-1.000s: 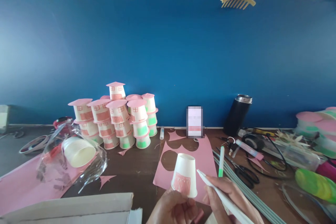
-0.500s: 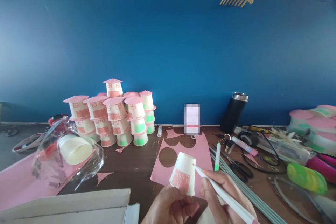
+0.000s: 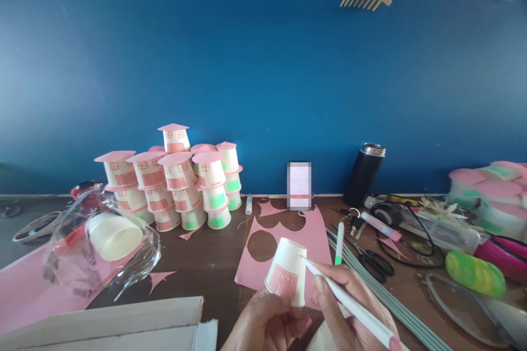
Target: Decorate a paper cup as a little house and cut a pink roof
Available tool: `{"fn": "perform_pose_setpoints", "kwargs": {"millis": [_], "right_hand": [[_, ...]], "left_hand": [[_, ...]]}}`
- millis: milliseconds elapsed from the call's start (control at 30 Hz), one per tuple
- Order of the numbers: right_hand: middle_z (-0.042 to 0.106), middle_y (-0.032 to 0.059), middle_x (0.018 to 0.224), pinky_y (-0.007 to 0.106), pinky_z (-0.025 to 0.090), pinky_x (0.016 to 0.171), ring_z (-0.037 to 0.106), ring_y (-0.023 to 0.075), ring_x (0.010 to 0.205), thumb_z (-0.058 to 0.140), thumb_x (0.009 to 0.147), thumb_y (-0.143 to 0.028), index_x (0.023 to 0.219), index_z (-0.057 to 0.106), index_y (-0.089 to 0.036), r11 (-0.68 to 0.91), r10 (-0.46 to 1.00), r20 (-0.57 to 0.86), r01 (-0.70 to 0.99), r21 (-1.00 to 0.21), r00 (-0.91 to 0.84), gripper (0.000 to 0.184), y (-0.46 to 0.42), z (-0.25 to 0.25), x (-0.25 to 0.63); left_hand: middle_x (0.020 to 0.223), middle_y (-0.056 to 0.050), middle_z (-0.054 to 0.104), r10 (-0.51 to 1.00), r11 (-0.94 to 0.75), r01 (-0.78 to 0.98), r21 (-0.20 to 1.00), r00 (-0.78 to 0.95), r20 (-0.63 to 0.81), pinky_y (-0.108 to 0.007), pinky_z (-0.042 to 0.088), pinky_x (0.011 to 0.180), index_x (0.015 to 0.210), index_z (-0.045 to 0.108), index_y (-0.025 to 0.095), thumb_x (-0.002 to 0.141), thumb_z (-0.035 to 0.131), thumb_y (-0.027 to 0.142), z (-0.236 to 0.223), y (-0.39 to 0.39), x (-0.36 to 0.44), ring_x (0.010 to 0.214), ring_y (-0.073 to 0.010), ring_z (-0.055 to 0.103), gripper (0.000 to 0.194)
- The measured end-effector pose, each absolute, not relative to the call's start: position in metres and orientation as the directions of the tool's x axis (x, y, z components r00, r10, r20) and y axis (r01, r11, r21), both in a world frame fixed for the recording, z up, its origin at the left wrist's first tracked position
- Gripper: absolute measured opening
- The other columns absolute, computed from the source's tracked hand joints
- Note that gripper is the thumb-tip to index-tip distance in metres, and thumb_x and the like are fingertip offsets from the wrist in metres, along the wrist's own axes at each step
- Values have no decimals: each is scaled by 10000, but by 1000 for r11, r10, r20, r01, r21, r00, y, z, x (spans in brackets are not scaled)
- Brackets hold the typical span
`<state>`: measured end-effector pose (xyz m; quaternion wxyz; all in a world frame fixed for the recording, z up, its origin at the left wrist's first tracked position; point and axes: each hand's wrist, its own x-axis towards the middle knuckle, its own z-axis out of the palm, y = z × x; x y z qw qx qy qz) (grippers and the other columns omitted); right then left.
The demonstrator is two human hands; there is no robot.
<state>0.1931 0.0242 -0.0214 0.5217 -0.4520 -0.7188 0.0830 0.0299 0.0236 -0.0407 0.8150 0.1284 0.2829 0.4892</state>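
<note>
- With twelve o'clock taken as straight ahead of the person, the paper cup [image 3: 288,271] is held low in the view, just right of the middle, raised before the pink sheet [image 3: 321,241].
- The cup is held bottom-up: its narrow closed end is turned up, its wide rim down. Its long axis is tipped slightly, running from about half past twelve to half past six.
- By the left hand [image 3: 265,321] the rim is gripped from six to seven o'clock; the fingers are closed on it, with the thumb laid over the near side. This hand is the nearer one to the cup.
- In the right hand [image 3: 368,293], placed at four o'clock from the cup, the white marker [image 3: 349,301] is pinched as a pen is, the fingers closed around its barrel.
- The marker's long axis is laid from ten o'clock at the tip to four o'clock at the tail, so the cup is met slantwise.
- The key relation is judged to be tip to wall: the tip is brought to the cup's two o'clock side, above the coloured pink-red block [image 3: 284,283]. Whether paper is touched cannot be told for certain.
- On the counter [image 3: 197,269], stacked cups [image 3: 177,175] are seen at ten o'clock from the held one, and a green-and-white pen [image 3: 340,238] at two.
</note>
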Motion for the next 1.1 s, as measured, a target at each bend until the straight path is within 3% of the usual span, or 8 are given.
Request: {"fn": "perform_pose_setpoints", "kwargs": {"millis": [200, 433, 833, 1100], "right_hand": [[677, 13, 828, 193, 562, 542, 679, 136, 619, 560, 921, -269, 1076, 608, -233, 584, 737, 675, 530, -615, -28, 166, 25, -23, 192], [685, 16, 790, 192, 555, 579, 686, 140, 637, 564, 924, -261, 1056, 618, -220, 598, 704, 709, 574, -560, -42, 149, 25, -19, 193], [674, 11, 799, 190, 550, 578, 677, 134, 629, 556, 925, -255, 1063, 628, -222, 584, 732, 680, 547, -600, -37, 159, 24, -18, 192], [681, 22, 797, 194, 548, 557, 670, 136, 605, 563, 920, -254, 1068, 636, -209, 589, 731, 681, 548, -594, -48, 171, 25, -19, 193]], "left_hand": [[644, -48, 650, 860, 503, -712, 491, 353, -368, -287, 507, 763, 709, 688, 99, 719, 680, 84, -33, 22, 31, 665, -155, 620, 20], [645, -51, 656, 863, 490, -745, 452, 344, -369, -287, 508, 760, 710, 689, 95, 724, 669, 76, -41, 22, 31, 649, -142, 609, 32], [635, -53, 662, 898, 438, -689, 578, 358, -255, -295, 472, 715, 748, 730, 63, 648, 750, 159, -35, 23, 31, 657, -164, 619, 139], [623, -52, 656, 901, 432, -682, 590, 351, -254, -293, 474, 713, 746, 728, 57, 640, 750, 145, -33, 22, 30, 647, -162, 613, 140]]}}
